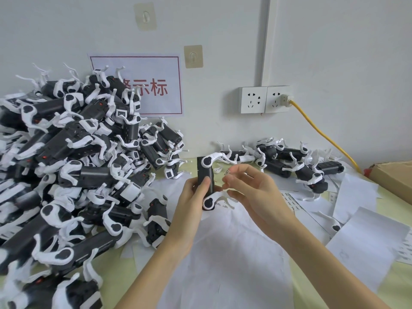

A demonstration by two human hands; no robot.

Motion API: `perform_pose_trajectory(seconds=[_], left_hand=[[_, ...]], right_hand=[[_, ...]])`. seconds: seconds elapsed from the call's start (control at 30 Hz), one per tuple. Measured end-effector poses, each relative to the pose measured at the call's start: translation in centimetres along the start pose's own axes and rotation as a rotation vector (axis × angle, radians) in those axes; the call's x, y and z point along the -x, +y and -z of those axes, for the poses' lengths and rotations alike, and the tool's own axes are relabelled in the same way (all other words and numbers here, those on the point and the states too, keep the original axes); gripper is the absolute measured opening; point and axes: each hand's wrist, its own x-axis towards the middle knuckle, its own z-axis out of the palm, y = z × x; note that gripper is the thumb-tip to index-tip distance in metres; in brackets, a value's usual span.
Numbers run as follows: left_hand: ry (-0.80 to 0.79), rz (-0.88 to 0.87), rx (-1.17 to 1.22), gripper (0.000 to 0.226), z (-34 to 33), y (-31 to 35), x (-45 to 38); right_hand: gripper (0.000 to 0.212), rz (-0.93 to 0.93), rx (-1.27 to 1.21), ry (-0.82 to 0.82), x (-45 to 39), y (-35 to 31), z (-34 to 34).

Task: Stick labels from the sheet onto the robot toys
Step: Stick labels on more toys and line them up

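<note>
Holding a black-and-white plastic robot toy (pixel 206 181) in left hand (pixel 191 197); right hand (pixel 249 192) pinches small barcode label (pixel 227 172), unstuck; big toy pile (pixel 66 163) probably unlabelled.

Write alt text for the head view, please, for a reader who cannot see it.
A left hand grips a black-and-white robot toy upright over white sheets while the right hand pinches a small label beside it. A big pile of toys fills the left of the table; a smaller group lies by the wall.
</note>
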Motion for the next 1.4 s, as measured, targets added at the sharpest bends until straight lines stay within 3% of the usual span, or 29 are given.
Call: perform_pose_trajectory(seconds=[0.23, 0.47, 0.83, 1.17, 1.4], left_hand=[[-0.122, -0.015, -0.042, 0.048, -0.5, -0.6, 0.3], [-0.185, 0.08, 0.269, 0.037, -1.3, 0.1, 0.8], [-0.169, 0.031, 0.199, 0.046, -0.7, 0.2, 0.8], [-0.127, 0.09, 0.261, 0.034, -0.4, 0.8, 0.8], [-0.116, 0.035, 0.156, 0.043, -0.5, 1.0, 1.1]], right_hand=[[0.006, 0.041, 0.02, -0.002, 0.0, 0.0, -0.1], [0.009, 0.032, 0.015, -0.004, 0.1, -0.2, -0.2], [0.017, -0.11, -0.2, 0.025, -0.1, -0.3, 0.2], [0.012, -0.127, -0.21, -0.035, 0.1, 0.1, -0.1], [0.044, -0.136, -0.176, 0.008, -0.1, 0.4, 0.1]])
